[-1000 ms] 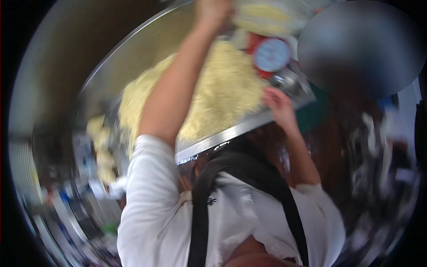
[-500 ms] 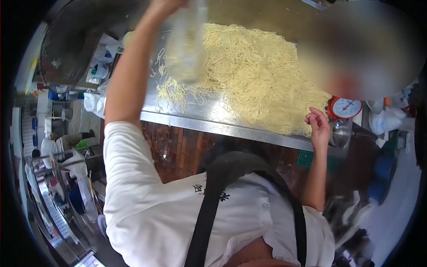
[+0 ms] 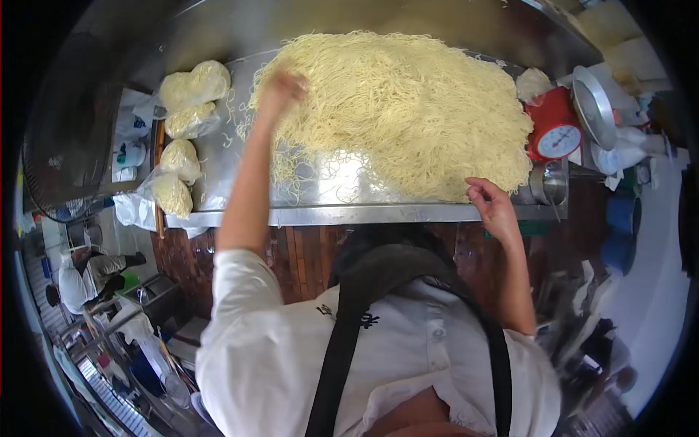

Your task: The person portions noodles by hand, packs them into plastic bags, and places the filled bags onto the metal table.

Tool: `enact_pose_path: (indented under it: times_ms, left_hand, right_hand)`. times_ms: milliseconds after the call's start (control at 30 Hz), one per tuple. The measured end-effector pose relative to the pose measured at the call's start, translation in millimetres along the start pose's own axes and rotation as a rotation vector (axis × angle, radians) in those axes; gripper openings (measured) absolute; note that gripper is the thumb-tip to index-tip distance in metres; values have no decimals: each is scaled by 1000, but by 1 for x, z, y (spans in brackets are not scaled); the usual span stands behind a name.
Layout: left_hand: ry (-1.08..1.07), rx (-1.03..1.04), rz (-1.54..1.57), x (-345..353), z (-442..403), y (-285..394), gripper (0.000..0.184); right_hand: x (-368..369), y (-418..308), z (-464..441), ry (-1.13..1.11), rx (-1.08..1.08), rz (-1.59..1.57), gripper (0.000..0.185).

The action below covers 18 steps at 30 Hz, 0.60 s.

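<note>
A wide heap of pale yellow noodles [image 3: 408, 116] covers much of the steel table [image 3: 335, 213]. Over the heap's left end is my left hand [image 3: 282, 93], smeared by motion; its fingers cannot be made out, and no bag shows in it. My right hand [image 3: 496, 210] hovers at the table's front edge, close to the noodles' lower right side. Its fingers are loosely bent and apart, with nothing visible between them. Several clear plastic bags of noodles [image 3: 180, 162] lie along the table's left end.
A red dial scale [image 3: 542, 124] with a metal pan [image 3: 593, 108] stands on the right, beside a small bag [image 3: 534, 84] and a metal cup [image 3: 551, 182]. A large fan [image 3: 62, 138] is at far left. Another person [image 3: 84, 280] is bent over in the left background.
The blurred clear bag that hung from my raised left hand is gone from it, and that hand is lower over the noodles. My view has shifted, showing the bags on the left.
</note>
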<state>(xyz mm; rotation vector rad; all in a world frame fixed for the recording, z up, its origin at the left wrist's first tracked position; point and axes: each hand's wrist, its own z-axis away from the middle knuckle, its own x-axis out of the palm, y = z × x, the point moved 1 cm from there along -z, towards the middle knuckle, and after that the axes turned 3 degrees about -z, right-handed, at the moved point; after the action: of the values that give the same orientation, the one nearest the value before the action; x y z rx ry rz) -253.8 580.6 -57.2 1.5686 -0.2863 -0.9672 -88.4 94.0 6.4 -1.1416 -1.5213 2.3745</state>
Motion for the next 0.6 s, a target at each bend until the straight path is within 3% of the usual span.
enact_pose_path:
  times_ms: [67, 133, 200, 267, 333, 433, 467, 600]
  left_hand:
    - [-215, -104, 304, 84, 66, 27, 18]
    - [-399, -153, 409, 142, 112, 45, 19]
    - [-519, -77, 518, 182, 141, 57, 22]
    - [-614, -125, 405, 209, 163, 80, 20]
    - [-691, -99, 288, 228, 171, 96, 20]
    - [-662, -159, 227, 258, 170, 111, 22]
    - [-625, -172, 219, 269, 169, 119, 23]
    - [-333, -258, 268, 324, 166, 151, 24]
  right_hand:
    - [-7, 3, 2, -6, -36, -9, 23]
    - [-26, 8, 7, 40, -48, 20, 24]
    - [-58, 8, 8, 124, -10, 130, 23]
    - [-108, 37, 15, 347, -144, 161, 24]
    - [-178, 63, 24, 637, -72, 172, 21]
    - [-305, 140, 32, 1032, -31, 165, 18]
    - [-352, 175, 31, 1135, -41, 337, 19]
    - [-513, 285, -5, 1329, 66, 505, 33]
